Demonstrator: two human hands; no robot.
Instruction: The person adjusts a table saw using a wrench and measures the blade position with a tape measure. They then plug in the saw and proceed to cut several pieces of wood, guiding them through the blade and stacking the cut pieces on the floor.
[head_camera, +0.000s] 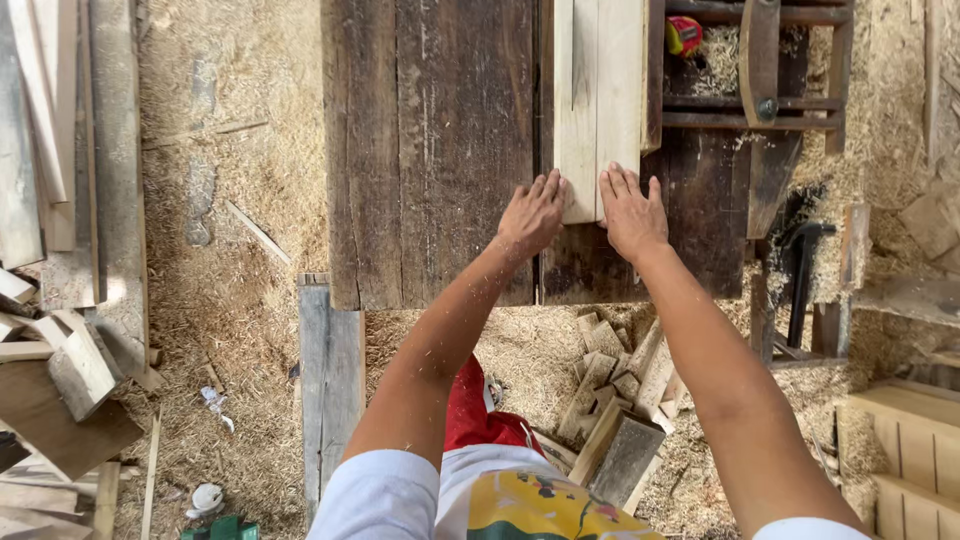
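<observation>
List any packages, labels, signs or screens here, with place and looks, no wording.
Tape measure: top right on the dark frame, small, rounded, red and yellow case, its label too small to make out.
Shirt print: bottom centre, yellow patch with small coloured figures.
No packages, signs or screens show.

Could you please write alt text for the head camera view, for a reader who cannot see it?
Seen from above, a person's left hand and right hand press flat on the near end of a pale wooden board lying on a dark, worn workbench. Sawdust and wood offcuts cover the floor below.

Pale smooth wood plank on dark rough wood bench
</observation>
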